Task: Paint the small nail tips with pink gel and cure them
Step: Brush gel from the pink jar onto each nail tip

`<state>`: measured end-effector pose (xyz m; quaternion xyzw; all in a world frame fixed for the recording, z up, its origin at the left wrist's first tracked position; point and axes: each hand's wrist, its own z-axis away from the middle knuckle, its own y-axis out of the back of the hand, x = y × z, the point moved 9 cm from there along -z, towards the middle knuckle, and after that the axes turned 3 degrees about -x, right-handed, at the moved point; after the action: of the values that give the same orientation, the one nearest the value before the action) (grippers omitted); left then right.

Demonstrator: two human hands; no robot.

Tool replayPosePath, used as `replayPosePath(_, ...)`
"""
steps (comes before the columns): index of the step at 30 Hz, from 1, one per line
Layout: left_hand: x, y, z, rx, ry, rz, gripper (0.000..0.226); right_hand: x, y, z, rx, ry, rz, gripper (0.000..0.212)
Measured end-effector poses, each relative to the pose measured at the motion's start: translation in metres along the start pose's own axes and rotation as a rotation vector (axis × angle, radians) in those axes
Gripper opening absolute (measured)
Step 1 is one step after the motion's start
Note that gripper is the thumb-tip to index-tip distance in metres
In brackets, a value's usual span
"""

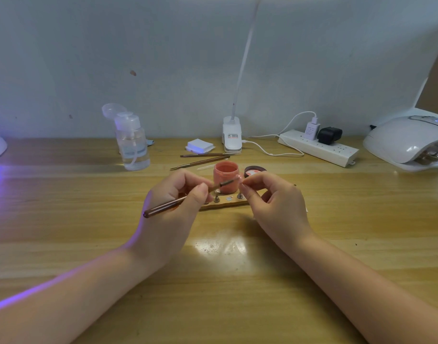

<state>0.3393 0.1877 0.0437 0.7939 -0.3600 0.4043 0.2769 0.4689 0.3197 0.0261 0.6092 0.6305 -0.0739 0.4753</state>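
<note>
On the wooden worktop (64, 207) stand one white curing lamp (406, 140) at the right edge, one power strip (319, 148) and one clear pump bottle (132, 142). Two hands work at centre: the left hand (173, 207) grips one brush (183, 198), and the right hand (272, 202) pinches one small nail tip (242, 181). Behind them sit one open pink gel jar (226, 176), its one lid (255, 171), and two spare brushes (200, 158).

No legible text anywhere. On the white clip lamp base (232, 135), beyond the fingertips of both hands, a small label with a red-and-dark printed line, too blurred to read. On the white plug adapter (311, 130) in the power strip (319, 148), farther right of the fingers, faint grey print, also unreadable.
</note>
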Motion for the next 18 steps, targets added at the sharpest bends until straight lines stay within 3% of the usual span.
replayPosePath(18, 0.0011, -0.0010, 0.0003, -0.018, -0.019, -0.016, 0.014, 0.0000, 0.0036, 0.0005, 0.044, 0.027, 0.089, 0.005)
